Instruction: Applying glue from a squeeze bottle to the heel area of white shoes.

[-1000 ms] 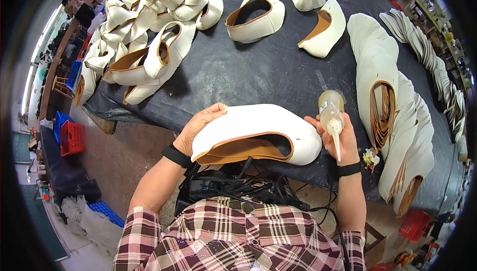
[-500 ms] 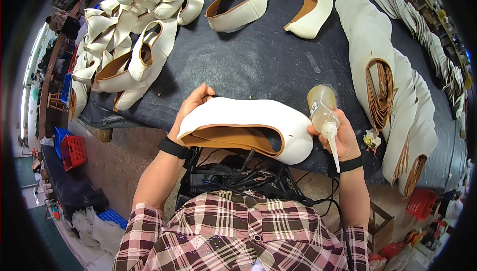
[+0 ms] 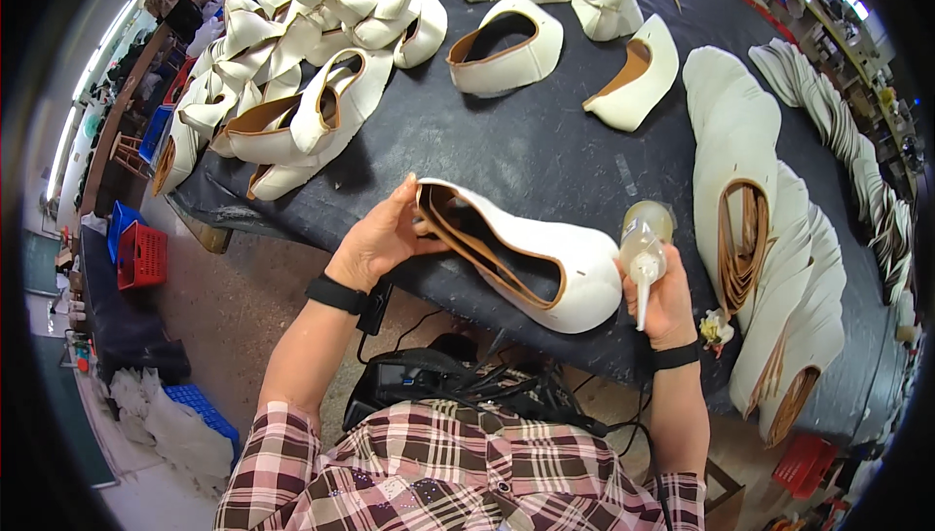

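A white shoe upper (image 3: pixel 575 256) with a tan lining spans the space between my two hands, over the near edge of the dark-covered table. My left hand (image 3: pixel 382 236) pinches its left end, fingers closed around the edge. In my right hand (image 3: pixel 666 299) is a translucent squeeze bottle (image 3: pixel 645 239) with yellowish contents, its long thin nozzle tilted down toward me. The fingertips of that hand also touch the rounded right end of the upper. The tan-edged opening of the upper faces me.
Many white shoe uppers lie heaped (image 3: pixel 292 63) at the far left. Two single ones, a closed upper (image 3: pixel 531 61) and a curved upper (image 3: pixel 651 78), rest farther back. Overlapping stacked uppers (image 3: pixel 726 112) line the right side. A red basket (image 3: pixel 142 256) stands on the floor at left.
The upper has turned, its left end rising and its opening coming more into view. My left hand has moved from behind that end to its outer edge. The bottle sits slightly lower.
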Tool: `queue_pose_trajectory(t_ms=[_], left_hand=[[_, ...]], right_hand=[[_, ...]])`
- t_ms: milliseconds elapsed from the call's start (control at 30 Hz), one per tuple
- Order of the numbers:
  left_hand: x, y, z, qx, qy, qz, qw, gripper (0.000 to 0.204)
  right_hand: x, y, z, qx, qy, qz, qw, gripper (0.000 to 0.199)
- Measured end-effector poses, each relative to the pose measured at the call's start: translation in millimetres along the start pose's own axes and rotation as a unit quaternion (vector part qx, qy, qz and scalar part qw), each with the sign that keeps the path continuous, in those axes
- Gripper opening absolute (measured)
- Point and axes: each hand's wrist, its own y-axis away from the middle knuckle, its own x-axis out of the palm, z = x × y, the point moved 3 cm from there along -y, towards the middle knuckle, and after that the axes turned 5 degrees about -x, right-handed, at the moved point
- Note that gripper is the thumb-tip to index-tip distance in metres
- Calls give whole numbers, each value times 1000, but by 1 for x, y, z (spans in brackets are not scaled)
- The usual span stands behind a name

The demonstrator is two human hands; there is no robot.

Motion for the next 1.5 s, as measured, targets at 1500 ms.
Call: queue_pose_trajectory(t_ms=[1500], left_hand=[[29, 115, 55, -14, 58, 37, 998, 34]], right_hand=[[21, -37, 135, -228, 66, 75, 969, 25]])
